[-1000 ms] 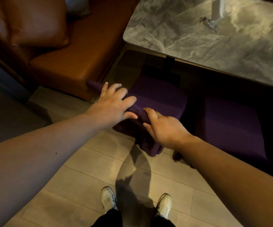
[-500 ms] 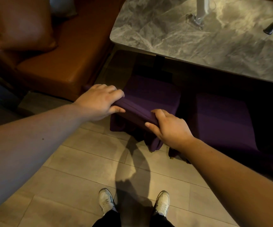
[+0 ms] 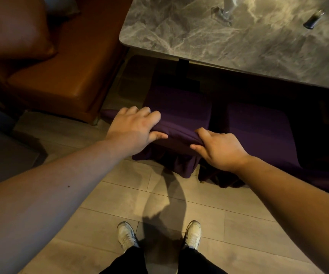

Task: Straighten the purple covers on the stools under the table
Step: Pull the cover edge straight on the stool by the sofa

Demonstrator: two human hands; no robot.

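Two stools with purple covers stand under the grey marble table (image 3: 209, 36). On the left stool, the purple cover (image 3: 179, 113) lies flat on top and bunches into a ridge along the near edge. My left hand (image 3: 134, 129) grips that ridge at the stool's left front corner, fingers over the top and thumb underneath. My right hand (image 3: 217, 149) pinches the same fold at the right front corner. Loose folds hang to the floor below. The right stool's cover (image 3: 258, 131) sits in shadow, untouched.
A brown leather sofa (image 3: 61, 76) with a cushion (image 3: 15, 26) stands at the left, close to the left stool. A dark small object (image 3: 313, 18) and a white stand base (image 3: 225, 14) rest on the table. My shoes (image 3: 127, 236) stand on the pale tiled floor.
Both hands kept hold of the cover's near edge. They have spread apart along it, the left going left and the right going right, pulling the fold straighter across the stool front.
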